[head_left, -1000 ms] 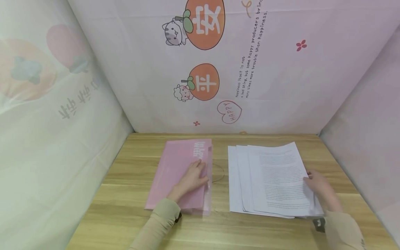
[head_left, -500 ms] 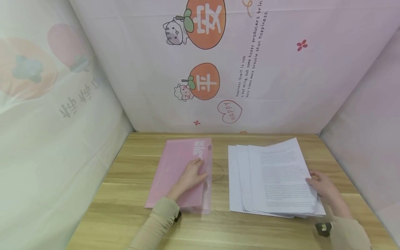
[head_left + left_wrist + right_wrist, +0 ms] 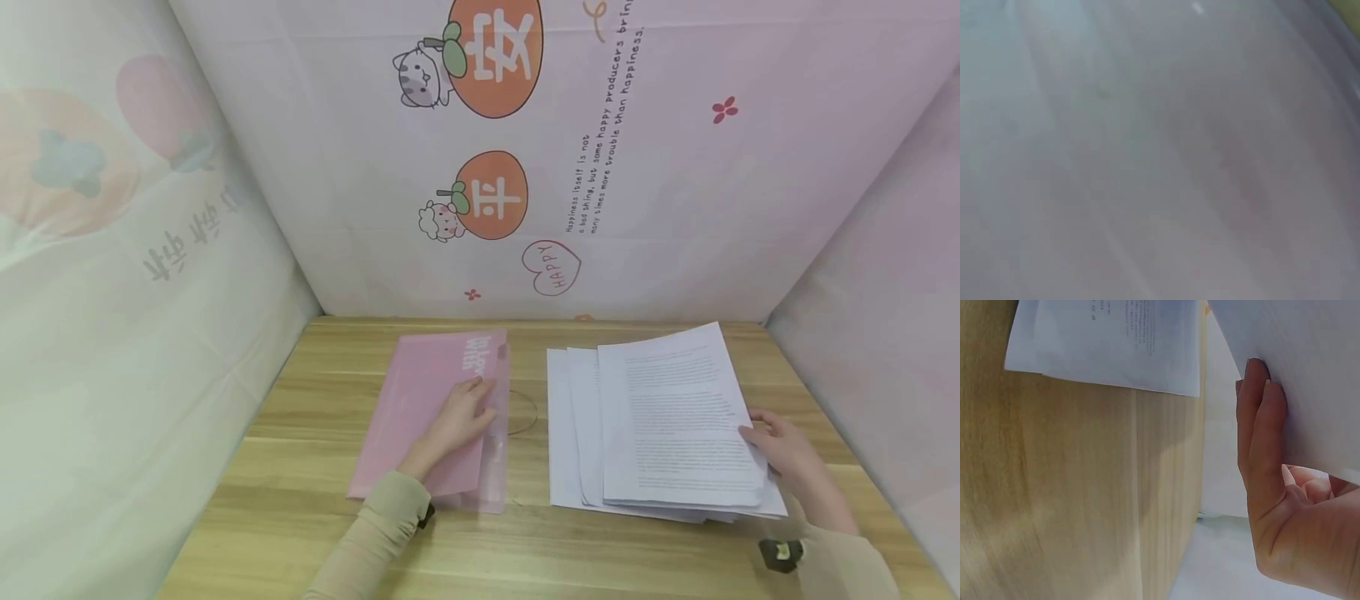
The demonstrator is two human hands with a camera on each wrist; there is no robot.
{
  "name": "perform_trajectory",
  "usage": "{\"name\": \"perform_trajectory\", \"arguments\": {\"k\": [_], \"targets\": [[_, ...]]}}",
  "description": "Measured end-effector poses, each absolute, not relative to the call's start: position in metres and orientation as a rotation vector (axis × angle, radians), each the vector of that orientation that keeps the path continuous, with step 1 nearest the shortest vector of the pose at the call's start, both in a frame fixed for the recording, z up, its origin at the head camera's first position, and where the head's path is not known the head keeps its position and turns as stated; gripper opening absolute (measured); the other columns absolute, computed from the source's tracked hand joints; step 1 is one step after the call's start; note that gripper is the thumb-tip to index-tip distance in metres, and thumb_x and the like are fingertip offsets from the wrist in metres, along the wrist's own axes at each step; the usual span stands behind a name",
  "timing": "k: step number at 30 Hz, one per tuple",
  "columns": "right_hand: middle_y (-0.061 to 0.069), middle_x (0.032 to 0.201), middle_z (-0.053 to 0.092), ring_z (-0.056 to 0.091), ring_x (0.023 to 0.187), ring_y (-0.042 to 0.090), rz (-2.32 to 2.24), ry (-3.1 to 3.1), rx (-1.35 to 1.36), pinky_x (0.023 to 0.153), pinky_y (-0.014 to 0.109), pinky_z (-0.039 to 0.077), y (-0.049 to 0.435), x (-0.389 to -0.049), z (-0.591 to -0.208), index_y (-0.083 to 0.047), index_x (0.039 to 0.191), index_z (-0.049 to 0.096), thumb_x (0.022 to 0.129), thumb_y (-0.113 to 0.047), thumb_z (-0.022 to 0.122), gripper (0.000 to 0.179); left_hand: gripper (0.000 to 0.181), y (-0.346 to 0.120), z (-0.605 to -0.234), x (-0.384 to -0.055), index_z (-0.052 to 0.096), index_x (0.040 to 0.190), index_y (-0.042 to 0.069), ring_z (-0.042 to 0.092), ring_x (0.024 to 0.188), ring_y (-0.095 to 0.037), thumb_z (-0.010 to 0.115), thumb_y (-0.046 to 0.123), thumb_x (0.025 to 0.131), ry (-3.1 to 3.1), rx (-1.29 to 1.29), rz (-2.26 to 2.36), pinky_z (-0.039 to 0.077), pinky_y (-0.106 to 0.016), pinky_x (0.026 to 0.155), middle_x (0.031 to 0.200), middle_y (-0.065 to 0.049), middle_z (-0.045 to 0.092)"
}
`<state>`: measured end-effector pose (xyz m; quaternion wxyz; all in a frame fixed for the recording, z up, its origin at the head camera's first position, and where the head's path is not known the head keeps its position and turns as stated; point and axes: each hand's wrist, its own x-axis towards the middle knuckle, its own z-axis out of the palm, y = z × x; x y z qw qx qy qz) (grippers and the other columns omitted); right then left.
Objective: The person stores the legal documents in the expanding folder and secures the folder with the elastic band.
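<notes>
A pink plastic folder (image 3: 420,417) lies flat on the left half of the table, with white lettering near its top. My left hand (image 3: 450,421) is on its cover, thumb and fingertips at the right-hand edge, where the cover stands slightly off the clear layer (image 3: 492,467) beneath. The left wrist view shows just a blurred, pale pinkish surface. On the right is a fanned stack of white paper (image 3: 570,425). My right hand (image 3: 783,442) pinches the right edge of the uppermost printed sheets (image 3: 675,417); in the right wrist view, its fingers (image 3: 1266,437) lie against the raised paper.
A thin elastic loop (image 3: 525,412) sticks out from the folder's right side, between folder and papers. Printed fabric walls (image 3: 660,250) close off the back and both sides of the wooden table (image 3: 525,550). A black strap-on device (image 3: 780,554) sits at the right wrist.
The right hand has shifted slightly rightward, and the top sheets have tilted up, their far right corner higher. The folder cover's right edge has moved a little left with the left hand.
</notes>
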<state>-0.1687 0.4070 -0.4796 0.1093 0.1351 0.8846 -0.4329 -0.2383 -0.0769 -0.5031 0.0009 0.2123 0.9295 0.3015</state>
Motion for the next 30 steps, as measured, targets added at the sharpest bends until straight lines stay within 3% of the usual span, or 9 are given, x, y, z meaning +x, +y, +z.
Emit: {"name": "perform_trajectory", "arguments": {"k": [12,24,30], "targets": [[0.015,0.101,0.067,0.060,0.073,0.002,-1.301,2.623,0.390,0.064,0.024,0.053,0.396,-0.164,-0.469,0.016,0.146,0.021,0.104,-0.028,0.039,0.063,0.044,-0.076,-0.500,-0.239,0.057,0.137,0.005,0.047,0.136,-0.043,0.054,0.014,0.094,2.951,0.726,0.922,0.040,-0.053,0.116,0.145,-0.026,0.051],[-0.014,0.081,0.064,0.063,0.070,0.001,-1.521,2.536,0.292,0.063,0.024,0.056,0.373,-0.163,-0.463,0.015,0.145,0.023,0.105,-0.021,0.041,0.056,0.048,-0.078,-0.498,-0.241,0.059,0.133,0.000,0.052,0.131,-0.043,0.065,0.015,0.087,2.997,0.804,0.924,0.044,-0.052,0.113,0.142,-0.028,0.054],[-0.015,0.080,0.066,0.066,0.070,0.004,-1.650,2.444,0.267,0.064,0.025,0.058,0.356,-0.164,-0.465,0.014,0.145,0.023,0.104,-0.019,0.043,0.056,0.055,-0.080,-0.496,-0.242,0.053,0.137,-0.004,0.053,0.132,-0.041,0.064,0.013,0.087,3.002,0.732,1.004,0.044,-0.050,0.114,0.140,-0.025,0.057]]}}
